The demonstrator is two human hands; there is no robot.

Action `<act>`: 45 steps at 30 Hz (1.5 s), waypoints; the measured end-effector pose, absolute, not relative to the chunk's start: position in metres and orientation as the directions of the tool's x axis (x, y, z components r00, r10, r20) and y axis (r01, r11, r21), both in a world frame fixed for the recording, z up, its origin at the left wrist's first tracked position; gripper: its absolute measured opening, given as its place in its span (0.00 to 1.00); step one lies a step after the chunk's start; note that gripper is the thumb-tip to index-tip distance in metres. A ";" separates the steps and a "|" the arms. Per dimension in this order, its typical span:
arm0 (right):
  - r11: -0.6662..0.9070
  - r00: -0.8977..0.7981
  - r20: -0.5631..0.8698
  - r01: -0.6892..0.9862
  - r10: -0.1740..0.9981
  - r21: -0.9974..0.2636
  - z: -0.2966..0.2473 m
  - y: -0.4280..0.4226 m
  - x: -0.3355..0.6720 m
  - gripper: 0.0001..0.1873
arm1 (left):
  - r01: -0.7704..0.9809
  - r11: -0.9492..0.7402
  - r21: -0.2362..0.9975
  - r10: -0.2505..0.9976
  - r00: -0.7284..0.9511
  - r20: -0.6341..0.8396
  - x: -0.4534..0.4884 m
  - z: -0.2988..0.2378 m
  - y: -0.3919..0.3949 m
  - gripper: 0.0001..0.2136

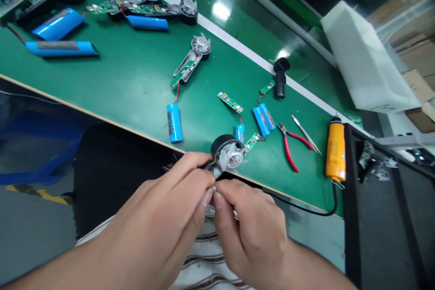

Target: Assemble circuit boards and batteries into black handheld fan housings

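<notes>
Over the front edge of the bench I hold a partly built handheld fan (232,157), its grey blades and black round housing pointing away from me. My left hand (170,208) is closed around the fan's handle part, which the fingers mostly cover. Right beside it, my right hand (249,217) pinches at the lower end of the handle, its fingertips meeting my left thumb. Whatever sits between the right fingertips is hidden. Just beyond the fan head lie a green circuit board (252,143) and a small blue battery (239,132).
On the green bench (136,81) are an open fan body (190,63) wired to a blue battery (174,122), red-handled cutters (288,145), tweezers (306,133), a black fan shell (280,77) and a yellow electric screwdriver (335,149). Several more fan units (149,7) lie far left.
</notes>
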State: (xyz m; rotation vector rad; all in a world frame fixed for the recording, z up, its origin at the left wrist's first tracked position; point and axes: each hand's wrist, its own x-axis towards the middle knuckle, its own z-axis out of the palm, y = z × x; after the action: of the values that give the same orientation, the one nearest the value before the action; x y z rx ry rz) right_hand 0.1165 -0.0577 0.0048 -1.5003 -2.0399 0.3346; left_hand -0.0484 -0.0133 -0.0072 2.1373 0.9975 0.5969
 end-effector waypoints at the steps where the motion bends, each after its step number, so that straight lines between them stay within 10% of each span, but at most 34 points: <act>1: 0.344 -0.210 0.301 0.784 0.930 -0.517 0.004 -0.058 0.116 0.16 | 0.462 -0.455 0.761 0.789 0.605 0.104 -0.049 -0.006 -0.013 0.11; 32: 0.282 -0.129 0.289 0.761 0.949 -0.584 0.008 -0.057 0.116 0.12 | 0.545 -0.472 0.693 0.820 0.560 0.117 -0.039 -0.010 -0.027 0.16; 45: 0.167 -0.070 0.155 0.575 0.985 -0.801 -0.005 -0.047 0.123 0.10 | 0.497 -0.422 0.758 0.798 0.601 0.050 -0.044 -0.010 -0.009 0.14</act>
State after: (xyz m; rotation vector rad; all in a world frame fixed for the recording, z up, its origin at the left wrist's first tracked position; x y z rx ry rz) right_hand 0.1228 -0.0472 -0.0052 -1.4927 -1.7358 0.7350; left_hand -0.0445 -0.0092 -0.0096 2.1034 1.0189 0.5318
